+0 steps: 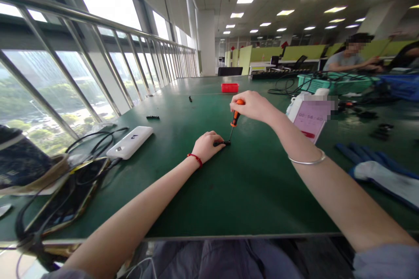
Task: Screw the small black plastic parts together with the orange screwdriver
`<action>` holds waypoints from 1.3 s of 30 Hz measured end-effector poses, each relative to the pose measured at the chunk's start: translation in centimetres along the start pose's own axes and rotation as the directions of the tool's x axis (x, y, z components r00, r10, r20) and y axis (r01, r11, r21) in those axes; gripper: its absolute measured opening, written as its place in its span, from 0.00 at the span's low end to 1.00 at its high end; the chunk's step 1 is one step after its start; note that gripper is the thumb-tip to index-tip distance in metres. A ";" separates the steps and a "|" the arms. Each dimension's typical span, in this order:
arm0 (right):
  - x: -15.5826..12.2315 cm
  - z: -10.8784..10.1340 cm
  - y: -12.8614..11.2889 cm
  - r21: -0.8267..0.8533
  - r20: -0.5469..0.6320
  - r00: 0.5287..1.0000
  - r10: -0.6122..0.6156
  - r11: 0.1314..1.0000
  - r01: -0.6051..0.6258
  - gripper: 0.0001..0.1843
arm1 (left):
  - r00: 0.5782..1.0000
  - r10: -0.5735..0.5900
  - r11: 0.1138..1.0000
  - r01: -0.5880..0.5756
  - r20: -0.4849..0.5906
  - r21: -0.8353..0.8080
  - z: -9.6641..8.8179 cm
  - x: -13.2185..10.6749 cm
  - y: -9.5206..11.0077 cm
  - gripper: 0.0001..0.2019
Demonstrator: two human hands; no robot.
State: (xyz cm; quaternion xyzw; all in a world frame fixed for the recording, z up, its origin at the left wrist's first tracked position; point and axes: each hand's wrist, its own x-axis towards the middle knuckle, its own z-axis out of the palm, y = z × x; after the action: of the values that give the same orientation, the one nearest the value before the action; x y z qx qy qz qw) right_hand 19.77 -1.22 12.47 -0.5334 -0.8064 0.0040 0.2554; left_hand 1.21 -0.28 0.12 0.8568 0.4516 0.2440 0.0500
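My right hand [250, 105] grips the orange and black handle of a screwdriver [235, 118], which stands nearly upright with its shaft pointing down. The tip meets a small black part [225, 143] lying on the green table [196, 200]. From the left, my left hand [208, 146] pinches that part against the tabletop. What the part is cannot be made out, and my fingers hide some of it. Another small black piece [152, 117] lies farther left, and a smaller one [190, 99] lies farther back.
A red tray [230, 88] sits ahead. To the left are a white power bank [130, 143], cables and a dark phone [70, 196]. On the right stand a lit phone [310, 117], gloves [386, 174] and a green basket [338, 83]. A person [350, 59] sits beyond.
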 end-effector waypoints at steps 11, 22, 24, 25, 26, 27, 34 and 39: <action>0.0 0.1 0.1 -0.016 -0.005 1.000 -0.002 1.000 0.002 0.12 | 1.000 0.005 1.000 -0.005 0.010 0.005 0.0 0.0 0.0 0.09; 0.0 0.3 0.0 -0.022 -0.031 0.999 0.023 0.999 -0.024 0.12 | 1.000 0.009 1.000 -0.009 0.008 0.009 0.0 0.0 0.0 0.09; 0.0 0.3 0.0 -0.013 -0.017 0.999 0.038 0.999 -0.038 0.13 | 1.000 0.013 1.000 -0.013 0.006 0.014 0.0 0.0 0.0 0.09; 0.0 0.3 0.0 -0.009 -0.012 0.999 0.044 0.999 -0.044 0.15 | 1.000 0.014 1.000 -0.014 0.005 0.014 0.0 0.0 0.0 0.09; 0.0 0.3 0.0 -0.008 -0.013 0.999 0.045 0.999 -0.046 0.17 | 1.000 0.014 1.000 -0.014 0.004 0.012 0.0 0.0 0.0 0.09; 0.0 0.4 0.0 -0.011 -0.021 0.999 0.042 0.999 -0.042 0.18 | 1.000 0.014 1.000 -0.014 0.004 0.011 0.0 0.0 0.0 0.09; -0.1 0.4 -0.2 -0.024 -0.047 0.998 0.047 0.999 -0.048 0.14 | 1.000 0.006 1.000 -0.006 0.005 0.014 0.0 0.0 0.1 0.09; -0.1 0.2 -0.3 -0.036 -0.032 0.999 0.042 0.998 -0.043 0.14 | 1.000 0.011 1.000 -0.011 0.006 0.022 0.0 0.0 0.0 0.09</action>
State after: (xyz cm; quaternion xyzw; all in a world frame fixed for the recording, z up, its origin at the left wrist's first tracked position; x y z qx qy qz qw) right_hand 19.44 -1.37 12.30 -0.5551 -0.7907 -0.0134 0.2578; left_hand 1.20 -0.31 0.12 0.8605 0.4493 0.2367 0.0408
